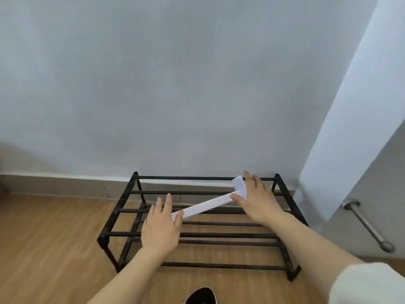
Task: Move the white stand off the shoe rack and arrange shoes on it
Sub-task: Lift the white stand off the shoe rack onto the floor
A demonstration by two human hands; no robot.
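A black two-tier metal shoe rack [197, 235] stands on the wooden floor against the grey wall. Across its top bars lies the white stand [208, 205], a long flat bar with a crosspiece at its far right end. My left hand [161, 227] covers the stand's near left end, thumb against its edge. Over at the crosspiece, my right hand [257, 199] rests with its thumb touching the bar. Whether either hand grips the stand firmly is unclear. No shoes are on the rack.
A black shoe with a white rim [202, 296] shows at the bottom edge. A white door or panel [350, 128] stands to the right of the rack, with a metal bar [368, 224] on the floor beside it. Wooden floor [54, 238] extends left.
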